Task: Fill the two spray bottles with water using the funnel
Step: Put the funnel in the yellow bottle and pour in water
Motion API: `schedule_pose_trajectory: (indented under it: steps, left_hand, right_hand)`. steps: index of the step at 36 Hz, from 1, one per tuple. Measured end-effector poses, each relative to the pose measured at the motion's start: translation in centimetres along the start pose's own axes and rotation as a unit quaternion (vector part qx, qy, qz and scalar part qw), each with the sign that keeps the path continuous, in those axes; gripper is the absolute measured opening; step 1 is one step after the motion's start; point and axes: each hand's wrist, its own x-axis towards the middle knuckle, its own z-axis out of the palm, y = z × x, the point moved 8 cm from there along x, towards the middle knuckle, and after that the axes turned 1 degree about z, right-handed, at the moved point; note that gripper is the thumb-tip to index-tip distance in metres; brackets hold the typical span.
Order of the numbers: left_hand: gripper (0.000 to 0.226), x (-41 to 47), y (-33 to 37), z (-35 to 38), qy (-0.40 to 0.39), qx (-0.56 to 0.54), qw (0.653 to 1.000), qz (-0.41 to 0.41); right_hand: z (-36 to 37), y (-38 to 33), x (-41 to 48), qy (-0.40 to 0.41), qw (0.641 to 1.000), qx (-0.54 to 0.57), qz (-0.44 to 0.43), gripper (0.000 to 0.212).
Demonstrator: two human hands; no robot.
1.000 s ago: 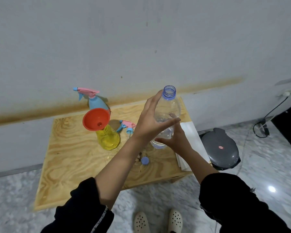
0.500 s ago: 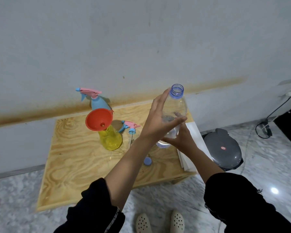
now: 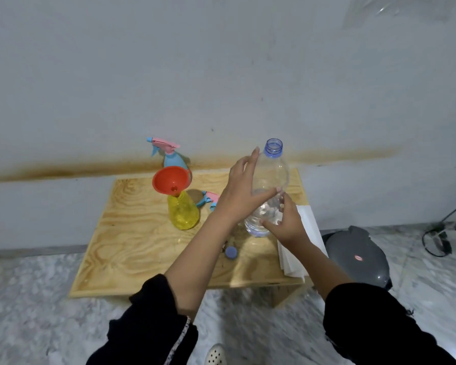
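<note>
A clear uncapped water bottle with a blue neck ring is held upright above the wooden table. My left hand wraps its middle from the left, and my right hand grips its lower part. A little water sits in its bottom. A yellow spray bottle without its head stands at the table's middle, with an orange funnel in its neck. Behind it a blue spray bottle with a pink-and-blue trigger head stands by the wall. A loose spray head lies beside the yellow bottle.
A blue bottle cap lies on the table near its front edge. White folded paper lies on the table's right end. A grey lidded bin stands on the marble floor to the right, with a black cable further right.
The bottle has stayed upright in both hands and has shifted only slightly, a little lower and to the right relative to the table. My right hand has slid lower toward its base.
</note>
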Motion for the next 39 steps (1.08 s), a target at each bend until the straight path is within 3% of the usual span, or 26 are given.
schedule_pose_trajectory:
  steps: [10, 16, 21, 27, 30, 34, 39]
  left_hand:
    - [0.070, -5.8, -5.4, -1.2, 0.001, 0.146, 0.989, -0.035]
    - [0.064, -11.1, -14.0, -4.6, 0.007, 0.240, 0.961, -0.138]
    - [0.076, -11.4, -18.4, -8.4, 0.038, 0.254, 0.951, -0.172]
    - [0.090, -8.1, -21.4, -8.9, 0.010, 0.254, 0.957, -0.138]
    - [0.084, -6.4, -21.9, -8.5, 0.008, 0.233, 0.969, -0.079]
    - [0.056, -6.0, -21.3, -8.6, 0.095, 0.194, 0.976, 0.030]
    - [0.054, -5.7, -22.5, -7.8, 0.030, 0.183, 0.983, 0.017]
  right_hand:
    - [0.9, -0.1, -5.1, 0.099, 0.994, -0.015, -0.035, 0.050]
    - [5.9, -1.5, -5.7, 0.043, 0.999, -0.019, -0.017, 0.037]
    - [9.8, -7.1, -3.2, 0.036, 0.997, 0.012, -0.072, 0.049]
    - [13.7, -14.3, 0.0, 0.075, 0.985, 0.018, -0.152, 0.082]
    - [15.4, -15.8, 1.3, 0.100, 0.981, -0.013, -0.168, 0.092]
    - [16.9, -16.1, 2.1, 0.116, 0.981, -0.038, -0.148, 0.098]
    - [17.6, -15.6, 2.5, 0.133, 0.984, -0.032, -0.113, 0.091]
